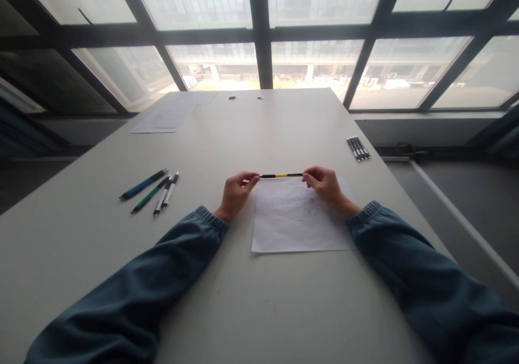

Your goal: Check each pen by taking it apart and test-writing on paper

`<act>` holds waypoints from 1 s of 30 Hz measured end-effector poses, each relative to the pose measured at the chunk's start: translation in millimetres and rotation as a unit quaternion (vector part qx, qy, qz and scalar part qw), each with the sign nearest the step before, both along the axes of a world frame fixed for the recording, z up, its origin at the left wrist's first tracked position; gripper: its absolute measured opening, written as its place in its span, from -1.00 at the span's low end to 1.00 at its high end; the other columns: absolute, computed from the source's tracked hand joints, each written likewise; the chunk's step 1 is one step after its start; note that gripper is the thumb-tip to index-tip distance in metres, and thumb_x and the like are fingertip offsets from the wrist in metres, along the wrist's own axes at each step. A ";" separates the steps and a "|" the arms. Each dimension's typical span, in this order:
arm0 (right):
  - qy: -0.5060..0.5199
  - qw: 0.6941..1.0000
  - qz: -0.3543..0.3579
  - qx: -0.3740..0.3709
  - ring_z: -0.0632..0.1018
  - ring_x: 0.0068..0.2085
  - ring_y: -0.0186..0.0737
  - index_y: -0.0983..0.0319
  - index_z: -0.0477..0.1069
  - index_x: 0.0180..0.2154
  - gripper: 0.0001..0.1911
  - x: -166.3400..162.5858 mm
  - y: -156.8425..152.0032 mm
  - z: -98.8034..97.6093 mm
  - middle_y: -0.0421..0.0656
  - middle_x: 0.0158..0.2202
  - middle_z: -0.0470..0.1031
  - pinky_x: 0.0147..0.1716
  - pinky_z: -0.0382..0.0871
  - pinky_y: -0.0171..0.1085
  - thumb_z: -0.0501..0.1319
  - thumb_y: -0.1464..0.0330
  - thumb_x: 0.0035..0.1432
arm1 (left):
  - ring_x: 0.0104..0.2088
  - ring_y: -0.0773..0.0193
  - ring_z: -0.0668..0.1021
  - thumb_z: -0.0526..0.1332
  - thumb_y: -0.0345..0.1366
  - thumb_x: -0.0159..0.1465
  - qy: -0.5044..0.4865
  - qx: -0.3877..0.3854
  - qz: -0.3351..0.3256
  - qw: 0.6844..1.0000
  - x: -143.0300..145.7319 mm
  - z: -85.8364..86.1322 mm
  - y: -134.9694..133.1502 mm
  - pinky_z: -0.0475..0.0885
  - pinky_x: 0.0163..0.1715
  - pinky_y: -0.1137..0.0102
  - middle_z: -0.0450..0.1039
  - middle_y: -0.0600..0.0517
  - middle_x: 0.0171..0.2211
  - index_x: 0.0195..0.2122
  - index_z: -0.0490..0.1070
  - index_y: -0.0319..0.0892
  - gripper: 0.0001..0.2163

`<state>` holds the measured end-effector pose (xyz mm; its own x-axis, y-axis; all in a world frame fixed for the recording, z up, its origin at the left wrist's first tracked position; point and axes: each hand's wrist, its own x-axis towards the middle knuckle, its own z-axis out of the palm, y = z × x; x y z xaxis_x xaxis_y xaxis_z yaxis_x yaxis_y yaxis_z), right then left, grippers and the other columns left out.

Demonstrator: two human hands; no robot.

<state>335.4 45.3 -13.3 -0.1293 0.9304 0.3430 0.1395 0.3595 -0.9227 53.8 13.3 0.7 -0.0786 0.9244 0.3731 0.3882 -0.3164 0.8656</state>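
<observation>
A yellow and black pen (281, 176) is held level between both hands, just above the far edge of a white sheet of paper (298, 223). My left hand (236, 193) pinches its left end with curled fingers. My right hand (325, 184) pinches its right end the same way. Both forearms in blue sleeves rest on the grey table (251, 299). The sheet carries faint scribbles.
Several pens (152, 192) lie loose at the left of the table. A neat row of black pens (358, 148) lies near the right edge. More paper sheets (170, 116) sit at the far left corner. Large windows stand beyond the table.
</observation>
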 end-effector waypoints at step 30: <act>-0.009 1.000 0.013 -0.009 0.43 -0.54 -0.33 0.25 0.48 -0.41 -0.67 -1.0 -4.2 6.6 -0.15 -0.51 0.53 -0.55 0.30 -0.33 0.31 0.10 0.17 | -0.28 0.19 0.64 0.33 -0.04 0.25 -0.004 -0.002 -0.017 1.000 -1.3 2.0 -1.2 0.50 -0.31 0.39 0.64 -0.06 -0.32 -0.29 0.63 -0.17 -0.72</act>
